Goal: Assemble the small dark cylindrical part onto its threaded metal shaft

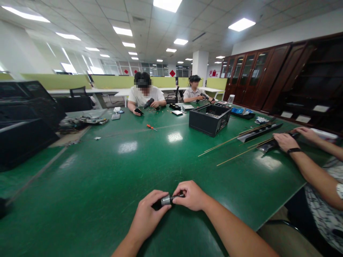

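Low in the head view, my left hand (pixel 150 212) is closed around a short silver metal cylinder (pixel 166 200) with a dark part behind it. The cylinder lies on its side just above the green tabletop (pixel 107 200). My right hand (pixel 191 196) pinches a thin dark rod-like piece (pixel 178 196) at the cylinder's right end. Whether this piece is fixed into the cylinder cannot be made out, because my fingers cover part of both.
A black computer case (pixel 203 123) stands mid-table, with an orange screwdriver (pixel 150 127) to its left. Thin brass-coloured rods (pixel 235 157) lie on the right, near another person's hands (pixel 286 142). Across the table, two people hold power drills (pixel 148 103). Dark equipment (pixel 24 121) fills the left side.
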{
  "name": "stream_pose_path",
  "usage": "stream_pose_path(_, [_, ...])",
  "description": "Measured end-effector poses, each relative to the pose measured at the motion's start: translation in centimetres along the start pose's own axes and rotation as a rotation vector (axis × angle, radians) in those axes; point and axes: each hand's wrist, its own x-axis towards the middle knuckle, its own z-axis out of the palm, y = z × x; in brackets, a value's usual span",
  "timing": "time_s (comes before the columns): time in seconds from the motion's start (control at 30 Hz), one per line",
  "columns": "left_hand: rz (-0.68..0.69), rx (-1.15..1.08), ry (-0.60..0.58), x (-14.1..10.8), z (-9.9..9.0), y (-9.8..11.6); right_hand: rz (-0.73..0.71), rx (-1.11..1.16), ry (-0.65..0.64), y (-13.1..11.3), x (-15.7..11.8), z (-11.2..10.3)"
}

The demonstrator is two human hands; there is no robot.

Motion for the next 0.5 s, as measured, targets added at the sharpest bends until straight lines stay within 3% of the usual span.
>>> stream_pose_path(0.5, [0.000, -0.001, 0.024, 0.14, -0.25, 0.26, 0.076, 0.056, 0.008, -0.06, -0.08, -0.14])
